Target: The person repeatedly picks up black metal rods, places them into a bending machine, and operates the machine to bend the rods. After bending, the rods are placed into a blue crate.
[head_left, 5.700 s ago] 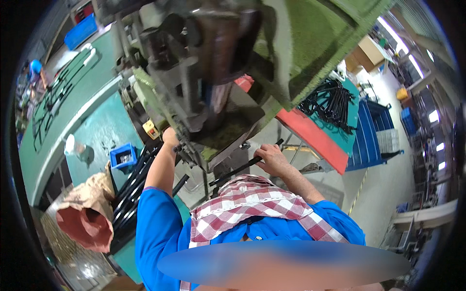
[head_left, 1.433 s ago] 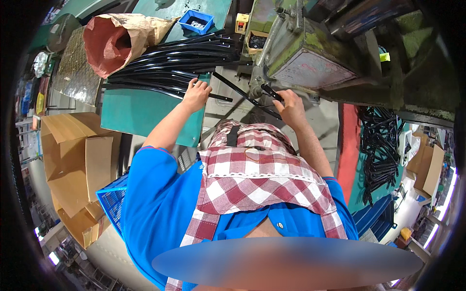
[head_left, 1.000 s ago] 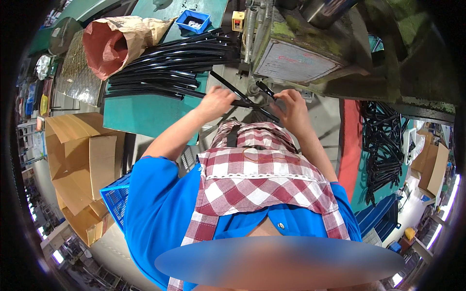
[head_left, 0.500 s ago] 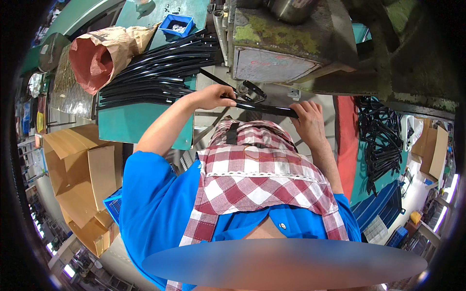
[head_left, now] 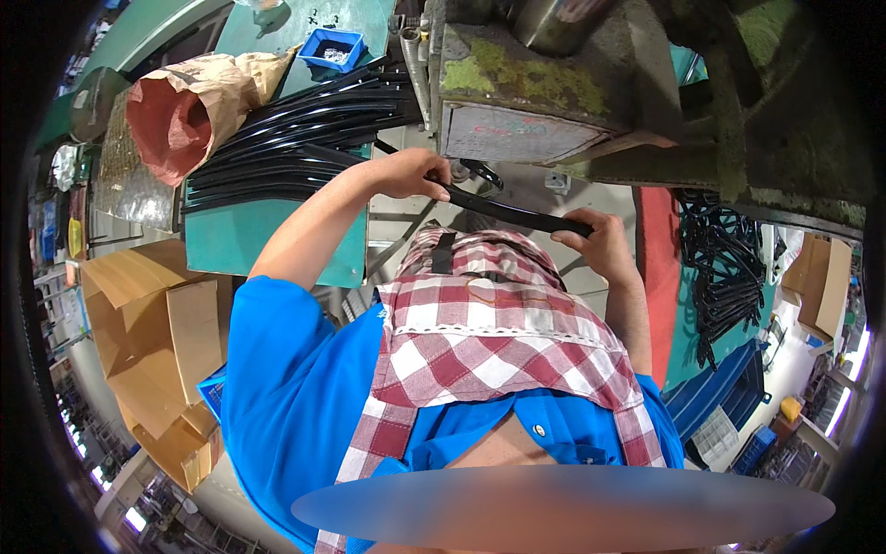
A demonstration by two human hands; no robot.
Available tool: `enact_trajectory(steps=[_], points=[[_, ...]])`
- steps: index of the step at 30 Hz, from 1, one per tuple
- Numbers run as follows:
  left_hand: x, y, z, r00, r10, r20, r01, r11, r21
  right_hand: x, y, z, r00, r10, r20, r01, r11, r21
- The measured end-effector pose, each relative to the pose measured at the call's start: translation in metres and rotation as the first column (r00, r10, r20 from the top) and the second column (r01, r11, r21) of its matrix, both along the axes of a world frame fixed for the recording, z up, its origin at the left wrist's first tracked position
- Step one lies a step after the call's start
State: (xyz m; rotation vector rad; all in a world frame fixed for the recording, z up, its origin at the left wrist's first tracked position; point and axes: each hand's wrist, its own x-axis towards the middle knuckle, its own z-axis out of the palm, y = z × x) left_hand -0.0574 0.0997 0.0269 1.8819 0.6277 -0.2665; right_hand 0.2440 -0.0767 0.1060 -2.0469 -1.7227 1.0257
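Observation:
A glossy black, slightly curved tube is held crosswise between my hands in front of the checked apron. My left hand grips its left part, and my right hand has thumb and fingers closed on its right end. Just beyond it, another short black piece sits near a metal fitting beneath the green machine. To the left, a pile of similar black tubes lies on a teal table.
A blue bin of small parts and a paper sack stand on the left table, cartons below it. On the right are a red board, a heap of black frames and blue carts.
Since the earlier frames, my hands have come onto one tube, held crosswise. In the last half second my right hand moved down and right, tilting that end lower; my left rose slightly.

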Motion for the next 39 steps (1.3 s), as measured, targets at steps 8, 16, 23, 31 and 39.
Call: enact_trajectory(steps=[8, 16, 23, 31, 39], points=[[-0.004, -0.001, 0.003, 1.0, 0.005, -0.016, -0.004, 1.0, 0.028, 0.005, -0.005, 0.011, 0.993, 0.121, -0.015, -0.119, 0.988, 0.094], [-0.003, 0.006, 0.004, 1.0, 0.011, -0.001, -0.011, 0.995, 0.096, 0.006, 0.0, 0.015, 0.96, 0.096, 0.264, -0.158, 0.962, 0.224], [0.007, 0.015, -0.004, 0.969, 0.025, 0.244, -0.139, 0.876, 0.463, 0.004, 0.004, 0.017, 0.965, 0.027, 0.263, -0.126, 0.921, 0.368], [0.017, 0.036, 0.034, 0.882, -0.245, 0.402, -0.02, 0.834, 0.552, 0.03, 0.011, -0.005, 0.999, 0.04, 0.029, -0.047, 0.929, 0.366], [0.017, 0.044, 0.02, 0.793, -0.315, 0.521, -0.003, 0.854, 0.521, 0.036, 0.013, -0.012, 0.996, -0.025, -0.084, 0.045, 0.969, 0.243]])
